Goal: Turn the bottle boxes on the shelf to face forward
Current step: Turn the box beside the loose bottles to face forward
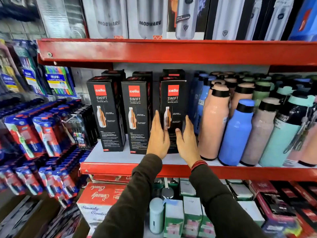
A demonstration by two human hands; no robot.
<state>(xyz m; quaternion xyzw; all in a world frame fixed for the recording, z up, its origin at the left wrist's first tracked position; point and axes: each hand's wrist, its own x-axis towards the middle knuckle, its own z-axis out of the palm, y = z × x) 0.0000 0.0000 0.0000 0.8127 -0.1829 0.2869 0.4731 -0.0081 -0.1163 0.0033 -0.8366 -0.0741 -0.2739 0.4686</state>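
Observation:
Three black Cello Swift bottle boxes stand in a front row on the middle shelf, printed fronts facing me: the left box, the middle box and the right box. More black boxes stand behind them. My left hand lies flat against the right box's left side, thumb on its front. My right hand presses its right side, thumb also on the front. The box is held upright between both palms, and its lower part is hidden by my hands.
Loose pink, blue and mint bottles crowd the shelf right beside the held box. Toothbrush packs hang at the left. Modware boxes fill the shelf above. Small cartons sit on the shelf below.

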